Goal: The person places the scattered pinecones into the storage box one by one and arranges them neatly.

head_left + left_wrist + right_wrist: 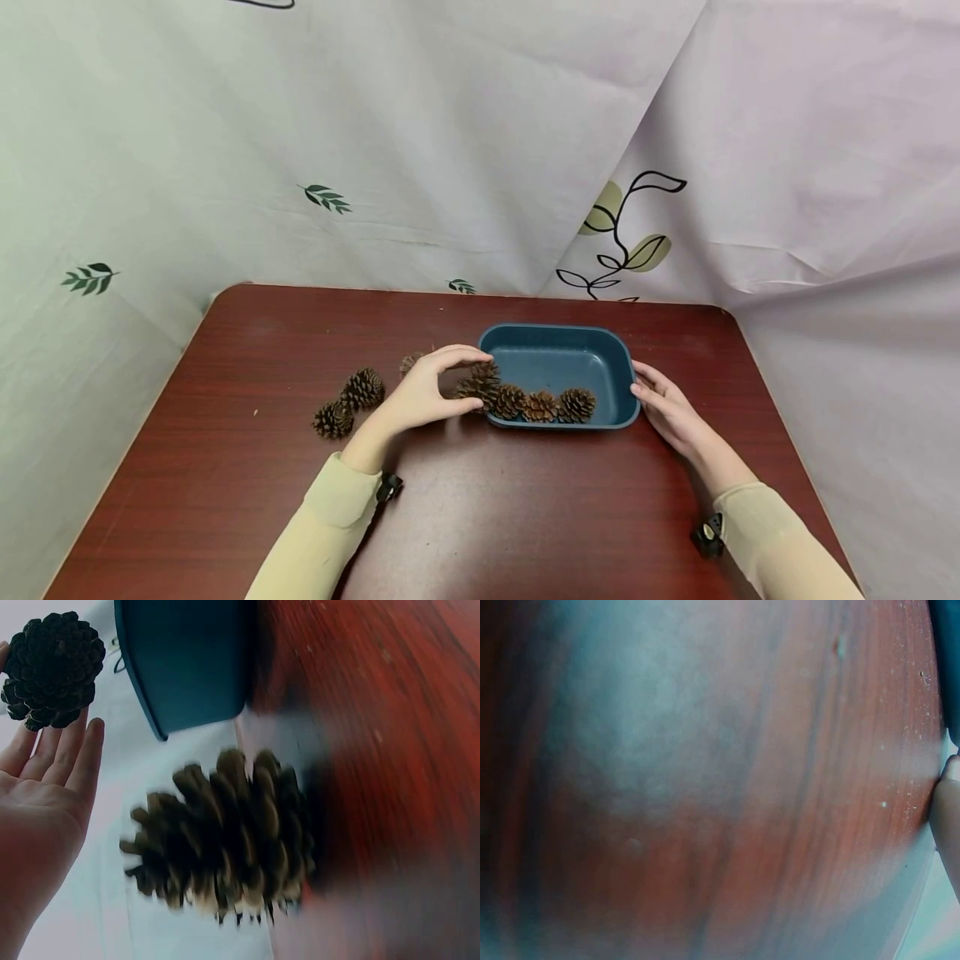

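Note:
My left hand (423,396) pinches a brown pine cone (478,383) between thumb and fingers at the left rim of a dark blue rectangular bin (555,327). That held pine cone (52,671) shows at upper left in the left wrist view, beside the left hand's fingers (71,754). Inside the bin, along its near side, sit pine cones such as this one (577,406). My right hand (675,421) rests its fingertips against the bin's right end. Only part of a right-hand finger (949,817) appears in the right wrist view.
Left of the bin, pine cones lie on the reddish-brown table (525,517), among them one darker cone (333,419) and a neighbour (363,388). Another cone (411,362) is partly hidden behind the left hand. A white patterned cloth (420,150) hangs behind the table.

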A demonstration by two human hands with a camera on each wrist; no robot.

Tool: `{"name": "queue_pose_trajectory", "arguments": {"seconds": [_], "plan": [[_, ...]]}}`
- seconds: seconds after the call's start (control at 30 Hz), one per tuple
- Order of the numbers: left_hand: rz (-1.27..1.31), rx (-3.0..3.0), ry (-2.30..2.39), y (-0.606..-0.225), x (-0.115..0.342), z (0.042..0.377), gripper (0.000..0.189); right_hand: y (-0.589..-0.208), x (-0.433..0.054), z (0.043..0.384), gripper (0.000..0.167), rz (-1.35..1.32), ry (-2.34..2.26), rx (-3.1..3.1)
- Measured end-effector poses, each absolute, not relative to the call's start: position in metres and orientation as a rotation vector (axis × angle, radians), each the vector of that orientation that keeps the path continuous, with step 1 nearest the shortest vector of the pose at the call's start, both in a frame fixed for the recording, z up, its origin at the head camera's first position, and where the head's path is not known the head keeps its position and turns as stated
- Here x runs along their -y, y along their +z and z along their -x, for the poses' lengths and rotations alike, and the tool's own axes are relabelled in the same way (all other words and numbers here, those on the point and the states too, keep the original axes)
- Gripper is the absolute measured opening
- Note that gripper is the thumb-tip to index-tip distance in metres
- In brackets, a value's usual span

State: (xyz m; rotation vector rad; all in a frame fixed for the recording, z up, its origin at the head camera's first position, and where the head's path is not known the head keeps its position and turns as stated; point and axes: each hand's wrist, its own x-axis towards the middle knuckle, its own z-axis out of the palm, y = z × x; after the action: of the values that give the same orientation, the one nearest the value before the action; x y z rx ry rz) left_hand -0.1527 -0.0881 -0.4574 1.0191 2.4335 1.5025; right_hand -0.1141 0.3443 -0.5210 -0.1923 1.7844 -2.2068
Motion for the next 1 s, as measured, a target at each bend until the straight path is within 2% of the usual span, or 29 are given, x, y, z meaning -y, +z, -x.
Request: {"name": "queue_pose_trajectory", "arguments": {"seconds": [0.53,1.0], "plan": [[-1.183,-2.288,1.491,-0.457,0.034,0.157,0.056,-0.522,-0.344,0.115,0.039,0.190,-2.202,-1.786],[-1.199,-2.296,1.546,-0.467,-0.002,0.157,0.055,-0.523,-0.344,0.115,0.040,0.193,-2.242,-1.768]]}}
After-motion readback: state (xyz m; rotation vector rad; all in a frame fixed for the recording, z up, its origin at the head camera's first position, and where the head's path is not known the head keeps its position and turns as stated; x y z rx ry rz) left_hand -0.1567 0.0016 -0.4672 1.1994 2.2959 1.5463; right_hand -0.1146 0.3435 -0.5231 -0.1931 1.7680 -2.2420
